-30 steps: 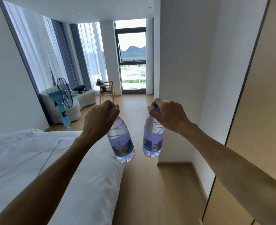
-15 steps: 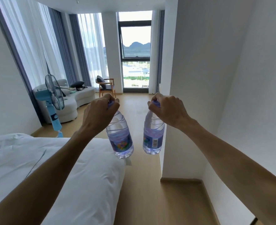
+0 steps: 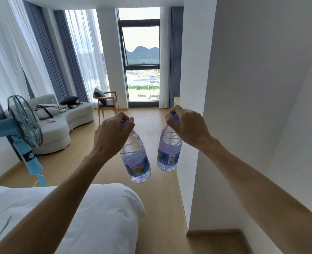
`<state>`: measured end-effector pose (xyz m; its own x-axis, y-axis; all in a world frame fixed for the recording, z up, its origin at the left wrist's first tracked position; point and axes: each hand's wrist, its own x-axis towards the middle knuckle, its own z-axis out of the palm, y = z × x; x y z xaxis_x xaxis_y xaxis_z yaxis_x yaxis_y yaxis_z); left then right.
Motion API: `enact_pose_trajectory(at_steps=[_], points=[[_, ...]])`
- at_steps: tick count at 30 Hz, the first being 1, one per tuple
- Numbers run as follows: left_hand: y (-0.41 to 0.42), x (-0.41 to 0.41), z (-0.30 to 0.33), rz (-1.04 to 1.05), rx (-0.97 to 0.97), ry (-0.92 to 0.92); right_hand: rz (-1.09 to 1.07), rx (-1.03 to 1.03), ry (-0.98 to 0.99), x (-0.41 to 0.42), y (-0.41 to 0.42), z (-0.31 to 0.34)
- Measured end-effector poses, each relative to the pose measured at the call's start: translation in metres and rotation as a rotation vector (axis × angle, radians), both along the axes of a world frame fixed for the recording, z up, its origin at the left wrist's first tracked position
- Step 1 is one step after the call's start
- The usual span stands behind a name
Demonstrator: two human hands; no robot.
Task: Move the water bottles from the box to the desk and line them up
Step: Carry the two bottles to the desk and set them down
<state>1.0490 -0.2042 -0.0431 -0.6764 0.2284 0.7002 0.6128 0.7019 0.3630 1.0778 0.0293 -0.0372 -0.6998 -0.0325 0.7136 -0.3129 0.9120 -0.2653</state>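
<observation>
Gripped by their caps, our left hand (image 3: 113,133) and right hand (image 3: 186,128) each carry a water bottle (image 3: 136,158), mid-transport; next we must find the surface, unseen here.

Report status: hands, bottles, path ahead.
Left hand grips left bottle by its cap; right hand likewise, right bottle. Both hanging mid-air. Floor open ahead; bed left, wall right.

No legible words, brands or numbers anywhere. Only a barcode (image 3: 172,159) on the label of the right water bottle (image 3: 168,153), digits too small to read. Colourful, unreadable print on the left water bottle (image 3: 135,160) beside it.
</observation>
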Motion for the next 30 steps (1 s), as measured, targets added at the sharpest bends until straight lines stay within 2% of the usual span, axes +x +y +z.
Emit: enact_pose_trajectory(at_steps=[8, 18, 23, 30], points=[[0.028, -0.164, -0.008, 0.066, -0.003, 0.031, 0.054, 0.031, -0.009, -0.172, 0.038, -0.016], [0.067, -0.359, 0.001, 0.125, 0.005, -0.065, 0.112, 0.038, -0.024, -0.388, 0.079, -0.012], [0.073, -0.453, -0.002, 0.173, 0.019, -0.080, 0.086, -0.010, -0.010, -0.491, 0.087, -0.014], [0.075, -0.600, -0.015, 0.163, -0.030, -0.037, 0.103, 0.048, -0.044, -0.640, 0.078, -0.019]])
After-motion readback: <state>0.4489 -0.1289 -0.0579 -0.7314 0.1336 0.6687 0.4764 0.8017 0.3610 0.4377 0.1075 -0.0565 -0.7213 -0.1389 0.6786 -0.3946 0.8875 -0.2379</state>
